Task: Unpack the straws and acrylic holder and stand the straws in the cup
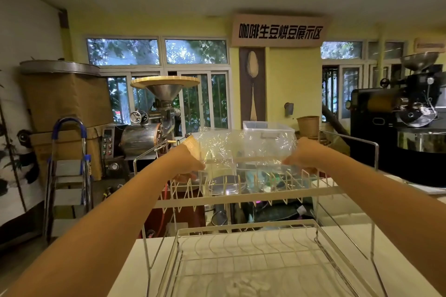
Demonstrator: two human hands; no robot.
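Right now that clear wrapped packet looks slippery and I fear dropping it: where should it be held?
By its two short ends, from either side, as the left hand and right hand do. The clear wrapped packet lies long and level above the wire rack; its crinkled film probably gives grip there.

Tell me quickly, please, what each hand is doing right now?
Left hand: closed on the left end of the clear plastic package.
Right hand: closed on the package's right end, above the wire rack.

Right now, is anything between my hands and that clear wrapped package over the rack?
Nothing visible: the left hand and right hand already grip the clear wrapped package by its ends, above the wire rack.
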